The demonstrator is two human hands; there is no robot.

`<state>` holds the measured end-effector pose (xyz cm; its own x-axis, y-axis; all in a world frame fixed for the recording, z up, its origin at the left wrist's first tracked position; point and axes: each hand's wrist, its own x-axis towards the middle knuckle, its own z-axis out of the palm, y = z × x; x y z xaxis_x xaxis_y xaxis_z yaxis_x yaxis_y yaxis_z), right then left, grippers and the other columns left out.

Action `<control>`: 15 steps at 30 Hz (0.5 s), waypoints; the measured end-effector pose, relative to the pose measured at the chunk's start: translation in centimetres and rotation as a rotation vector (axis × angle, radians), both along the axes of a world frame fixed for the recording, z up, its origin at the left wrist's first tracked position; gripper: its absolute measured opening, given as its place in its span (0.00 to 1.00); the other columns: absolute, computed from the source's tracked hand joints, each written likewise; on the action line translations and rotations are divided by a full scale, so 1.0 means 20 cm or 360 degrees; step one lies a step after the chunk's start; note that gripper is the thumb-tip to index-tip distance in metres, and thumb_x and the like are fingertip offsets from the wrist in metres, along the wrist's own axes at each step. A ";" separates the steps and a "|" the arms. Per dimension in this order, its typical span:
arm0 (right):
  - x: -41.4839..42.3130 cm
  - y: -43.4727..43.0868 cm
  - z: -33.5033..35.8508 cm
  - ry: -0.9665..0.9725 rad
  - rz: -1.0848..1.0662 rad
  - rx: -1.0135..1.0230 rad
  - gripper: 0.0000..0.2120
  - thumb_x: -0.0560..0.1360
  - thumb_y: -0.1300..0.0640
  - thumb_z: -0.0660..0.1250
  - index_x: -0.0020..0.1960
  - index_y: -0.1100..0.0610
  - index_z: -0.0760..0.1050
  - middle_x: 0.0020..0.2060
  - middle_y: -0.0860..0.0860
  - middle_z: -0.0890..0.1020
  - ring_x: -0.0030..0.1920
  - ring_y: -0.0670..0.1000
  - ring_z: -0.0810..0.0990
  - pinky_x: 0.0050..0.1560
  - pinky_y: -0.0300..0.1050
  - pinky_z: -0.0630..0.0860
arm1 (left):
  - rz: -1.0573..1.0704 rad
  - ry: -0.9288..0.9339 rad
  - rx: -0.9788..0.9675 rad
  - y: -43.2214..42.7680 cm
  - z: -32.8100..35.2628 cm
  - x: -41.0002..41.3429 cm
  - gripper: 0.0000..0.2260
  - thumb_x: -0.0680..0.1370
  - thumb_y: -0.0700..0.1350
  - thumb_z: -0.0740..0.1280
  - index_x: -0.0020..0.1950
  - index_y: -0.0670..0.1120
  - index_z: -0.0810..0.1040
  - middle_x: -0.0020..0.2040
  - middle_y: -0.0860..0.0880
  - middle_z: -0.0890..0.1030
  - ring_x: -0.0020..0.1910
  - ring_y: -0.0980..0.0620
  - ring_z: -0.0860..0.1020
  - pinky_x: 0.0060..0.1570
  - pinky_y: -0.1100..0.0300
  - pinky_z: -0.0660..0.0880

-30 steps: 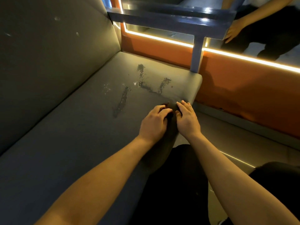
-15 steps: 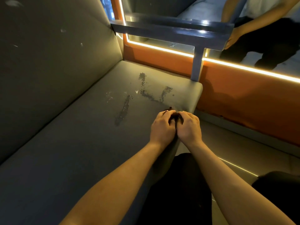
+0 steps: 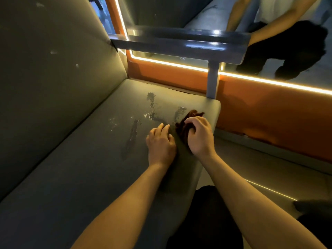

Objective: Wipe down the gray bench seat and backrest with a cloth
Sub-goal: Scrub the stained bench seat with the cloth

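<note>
Obs: the right hand (image 3: 201, 136) is gripping the crumpled dark reddish-brown cloth (image 3: 186, 123), fingers (image 3: 192, 121) curled round it, near the front edge of the gray padded bench seat (image 3: 71, 168), close to its far front corner. The left hand (image 3: 160, 141) is lying on the seat just beside the cloth, fingers loosely straight, holding nothing. Dark wet streaks (image 3: 151, 105) are sitting just beyond.

Judgement: flattening the cloth and sweeping overlapping passes through the streaks toward the gray backrest (image 3: 45, 78) should be working best.

Versus 0.5 s ago: the hands, then bunched together, are now parting, and the cloth is showing.
</note>
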<state>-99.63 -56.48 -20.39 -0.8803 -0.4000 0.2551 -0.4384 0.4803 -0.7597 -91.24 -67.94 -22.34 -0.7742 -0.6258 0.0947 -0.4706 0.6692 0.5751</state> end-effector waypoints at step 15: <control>-0.45 -0.17 0.00 0.0070 0.0104 0.0568 0.22 0.81 0.69 0.60 0.73 0.57 0.73 0.73 0.55 0.72 0.72 0.60 0.66 0.75 0.52 0.63 | 0.0047 -0.0276 -0.0171 0.02 -0.04 -0.03 0.25 0.84 0.56 0.53 0.82 0.53 0.58 0.83 0.51 0.53 0.78 0.48 0.50 0.76 0.44 0.47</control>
